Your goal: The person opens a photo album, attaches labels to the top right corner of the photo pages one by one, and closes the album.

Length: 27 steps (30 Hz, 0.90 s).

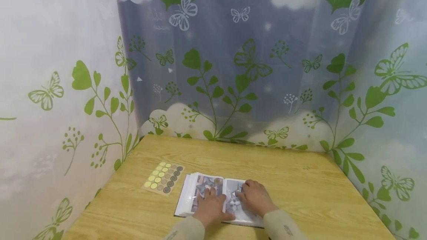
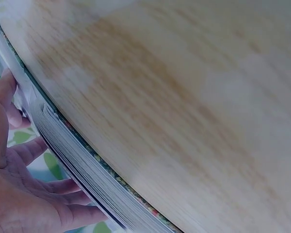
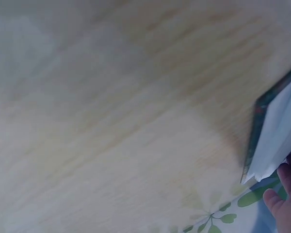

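Note:
An open photo album [image 1: 185,200] lies on the table, a thick stack of pages on its left side and pictures behind glossy clear sleeves. My left hand [image 1: 211,207] rests on the left page with its fingers spread, and its thumb reaches across to the right page. In the left wrist view the left hand [image 2: 36,194] touches the album's upper page above the page edges [image 2: 87,160]. On the right page [image 1: 233,206], my right hand [image 1: 257,197] presses near the upper outer part. Its fingertips touch the page; whether anything small lies under them is hidden.
A sheet of round stickers [image 1: 163,177] in yellow, tan and dark rows lies left of the album. The wood-grain table [image 1: 317,195] meets curtains [image 1: 213,84] printed with leaves and butterflies at the back and both sides.

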Available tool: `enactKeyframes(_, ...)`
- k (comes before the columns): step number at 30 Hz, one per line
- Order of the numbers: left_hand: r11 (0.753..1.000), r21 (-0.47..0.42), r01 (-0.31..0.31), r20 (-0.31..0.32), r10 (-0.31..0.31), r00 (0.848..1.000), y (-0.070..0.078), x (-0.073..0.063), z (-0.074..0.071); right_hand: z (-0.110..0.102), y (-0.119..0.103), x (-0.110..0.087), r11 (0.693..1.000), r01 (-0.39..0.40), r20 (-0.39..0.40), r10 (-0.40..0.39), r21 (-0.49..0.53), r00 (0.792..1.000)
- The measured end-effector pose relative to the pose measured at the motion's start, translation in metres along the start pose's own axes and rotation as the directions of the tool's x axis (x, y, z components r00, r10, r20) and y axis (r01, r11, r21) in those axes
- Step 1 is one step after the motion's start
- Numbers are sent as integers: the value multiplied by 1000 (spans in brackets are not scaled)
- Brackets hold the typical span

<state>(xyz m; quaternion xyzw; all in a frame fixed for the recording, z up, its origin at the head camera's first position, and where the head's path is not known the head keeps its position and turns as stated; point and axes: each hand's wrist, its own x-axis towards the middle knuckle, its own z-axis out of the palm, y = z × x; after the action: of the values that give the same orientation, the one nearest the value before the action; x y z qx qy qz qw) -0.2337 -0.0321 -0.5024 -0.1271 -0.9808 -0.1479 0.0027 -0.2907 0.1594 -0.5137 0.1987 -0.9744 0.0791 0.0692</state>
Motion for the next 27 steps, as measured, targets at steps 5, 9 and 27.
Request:
enactKeyframes(5,1000,15,5,9,-5,1000,1,1,1,0,-4,3,1000,-7,27,8,-8,1000)
enactKeyframes(9,1000,18,7,0,-7,1000,2,1,0,0,-6,2,1000,-9,22,9,-22,1000)
enactKeyframes(27,1000,17,1,-11,-1,1000,0,0,-1,-1,-8,-13,997,55,-12,-55,-51,998)
